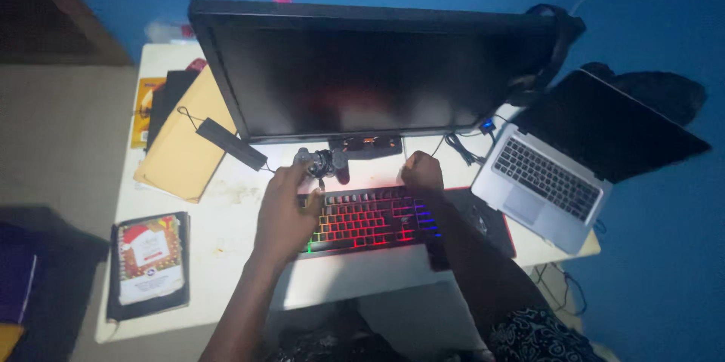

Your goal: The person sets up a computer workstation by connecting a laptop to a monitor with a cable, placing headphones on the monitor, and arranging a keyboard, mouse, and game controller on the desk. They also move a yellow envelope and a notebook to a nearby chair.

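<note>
Right, both hands are up at the far edge of the backlit keyboard [368, 220], which sits square in front of the dark monitor [370, 67] on the white surface [226, 234]. The left hand [285, 211] reaches past the keyboard's top corner to a grey game controller [321, 162], wrapped in its own cable and parked just under the monitor's base. Its fingers curl toward the controller and touch it, though whether they have actually closed on it I cannot tell. The right hand [423, 175] is bunched into a loose fist, fingers together, resting at the keyboard's upper right edge and holding nothing visible.

The keyboard lies partly on a dark red-trimmed mat [483, 226], which extends to the right where a mouse would run. An open laptop [551, 181] is angled off at the right corner, out of the way. On the left lie a tan envelope [181, 143], a black power brick [230, 143], and, nearer the front edge, a notebook with a printed cover [149, 260].
</note>
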